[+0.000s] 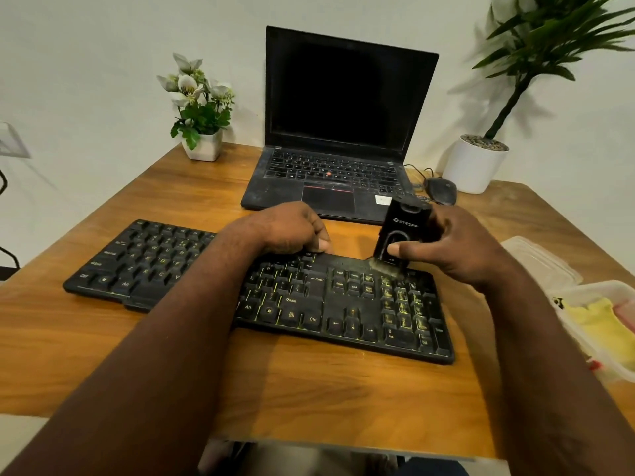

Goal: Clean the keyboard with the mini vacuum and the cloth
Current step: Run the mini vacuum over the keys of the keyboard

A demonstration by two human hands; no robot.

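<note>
black keyboard (309, 304) flat, mini vacuum (402, 231) upright, seemingly touching its numpad

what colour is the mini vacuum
The mini vacuum is black, seen in the head view.

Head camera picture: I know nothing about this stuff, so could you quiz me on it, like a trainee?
1. True or false: the right hand holds the black mini vacuum with its brush end on the black keyboard, near the number pad.
2. What does the left hand hold with curled fingers?
3. Where is the yellow cloth? A: in the left hand. B: in the clear plastic container at the right of the wooden table. C: on the keyboard.
Key: 1 true. 2 the keyboard's far edge. 3 B.
</note>
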